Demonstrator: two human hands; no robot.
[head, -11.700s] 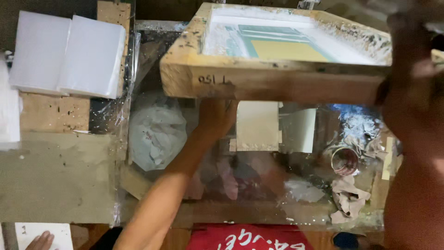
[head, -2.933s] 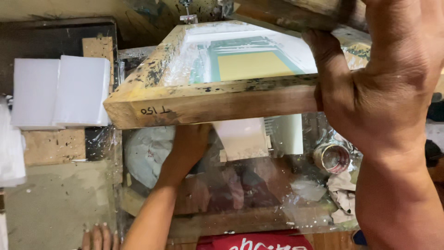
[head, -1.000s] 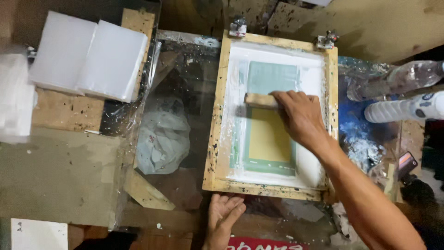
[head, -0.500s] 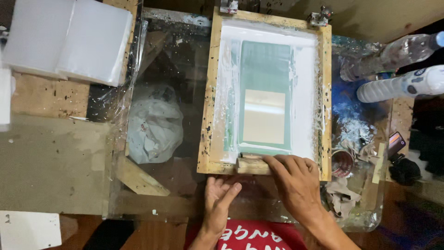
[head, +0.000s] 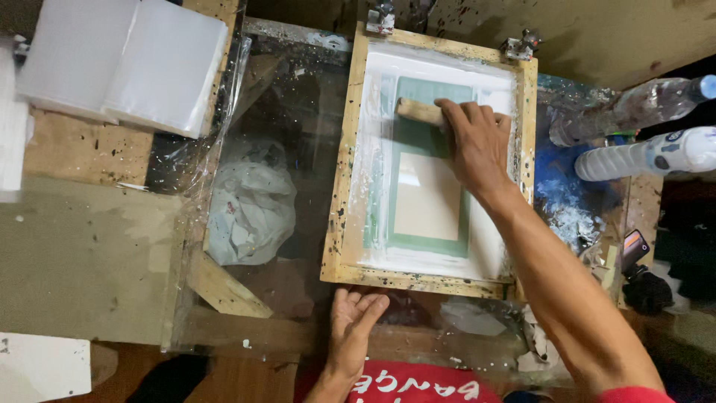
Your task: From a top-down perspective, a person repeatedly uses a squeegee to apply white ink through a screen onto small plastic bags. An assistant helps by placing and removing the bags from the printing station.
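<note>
A wooden screen-printing frame lies flat on a glass-topped table, hinged by two metal clamps at its far edge. Its mesh shows a green rectangle around a pale panel, smeared with white ink. My right hand grips a wooden-handled squeegee at the far end of the mesh. My left hand rests flat, fingers spread, on the table just below the frame's near rail.
Stacks of white sheets lie at the far left on a wooden board. A crumpled white bag shows under the glass. Two plastic bottles lie at the right, beside blue-stained clutter. A white sheet sits at the near left.
The frame, earlier lifted, came down flat. Over the last second the squeegee was pulled to the near rail and is now back at the far end. My left hand stays by the near rail.
</note>
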